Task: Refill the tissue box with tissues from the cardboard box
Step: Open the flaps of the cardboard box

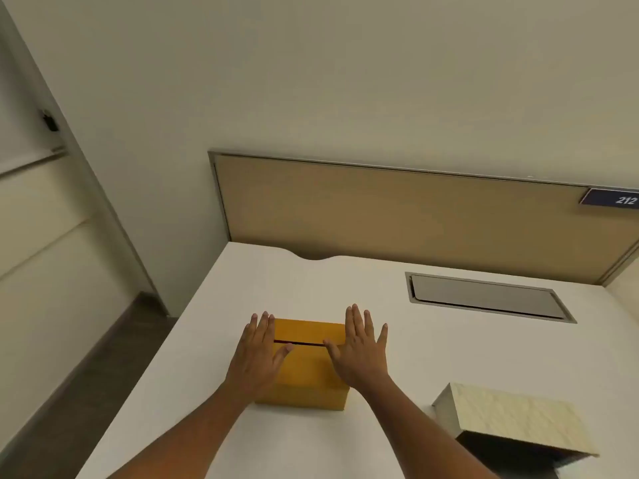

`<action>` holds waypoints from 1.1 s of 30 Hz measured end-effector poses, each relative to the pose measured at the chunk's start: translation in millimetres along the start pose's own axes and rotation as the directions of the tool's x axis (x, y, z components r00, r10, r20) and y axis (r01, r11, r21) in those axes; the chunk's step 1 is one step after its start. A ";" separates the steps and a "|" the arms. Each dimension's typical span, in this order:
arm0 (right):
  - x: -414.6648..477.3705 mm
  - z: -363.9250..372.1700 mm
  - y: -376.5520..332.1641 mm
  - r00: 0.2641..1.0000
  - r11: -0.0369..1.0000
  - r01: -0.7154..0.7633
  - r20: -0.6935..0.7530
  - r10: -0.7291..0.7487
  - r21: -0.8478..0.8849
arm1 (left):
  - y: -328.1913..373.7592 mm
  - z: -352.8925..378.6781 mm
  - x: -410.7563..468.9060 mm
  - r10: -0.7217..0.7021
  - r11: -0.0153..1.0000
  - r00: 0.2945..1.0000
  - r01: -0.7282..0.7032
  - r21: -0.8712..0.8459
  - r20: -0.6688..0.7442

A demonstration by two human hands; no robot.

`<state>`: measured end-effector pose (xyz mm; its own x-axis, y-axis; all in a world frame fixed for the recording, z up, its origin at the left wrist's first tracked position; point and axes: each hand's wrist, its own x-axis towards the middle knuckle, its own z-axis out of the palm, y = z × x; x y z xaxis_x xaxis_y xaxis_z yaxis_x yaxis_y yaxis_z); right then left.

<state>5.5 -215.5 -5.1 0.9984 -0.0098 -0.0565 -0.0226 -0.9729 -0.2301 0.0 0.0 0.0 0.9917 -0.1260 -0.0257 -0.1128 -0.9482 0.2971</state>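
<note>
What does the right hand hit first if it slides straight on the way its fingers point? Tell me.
Likely nothing nearby. The right hand lies flat on the cardboard box, fingers pointing away across the table. Past the box's far edge, the table looks bare until the partition panel; depth is uncertain.

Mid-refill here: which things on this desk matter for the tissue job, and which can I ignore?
For the job:
cardboard box, flaps closed, both hands flat on top
left hand
right hand
marbled tissue box, open end facing the camera

Ignore:
grey cable hatch set into the desk
tan partition panel
number sign 212
</note>
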 end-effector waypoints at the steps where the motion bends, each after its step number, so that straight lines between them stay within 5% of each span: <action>1: -2.6 3.8 -0.6 1.000 1.000 -0.005 0.026 0.006 -0.009 | -3.2 3.8 1.1 -0.001 1.000 1.000 0.001 0.002 0.013; 11: -14.1 27.4 -3.6 0.991 1.000 0.006 0.135 -0.005 -0.005 | -7.2 8.5 10.5 0.019 1.000 0.995 -0.019 0.000 0.099; 23: -22.4 24.4 -15.3 0.997 0.992 -0.052 0.061 0.045 0.115 | -7.5 2.9 38.0 -0.200 0.892 0.940 0.291 -0.345 0.275; 33: -45.1 20.8 -11.2 0.996 0.989 0.027 -0.084 -0.015 0.146 | -8.2 -16.1 48.4 -0.178 0.867 0.903 0.332 -0.371 0.390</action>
<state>-40.4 -199.4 -20.2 0.9995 -0.0147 0.0285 -0.0031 -0.9286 -0.3711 50.0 6.4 11.7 0.8918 -0.0585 -0.4487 0.2539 -0.7561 0.6032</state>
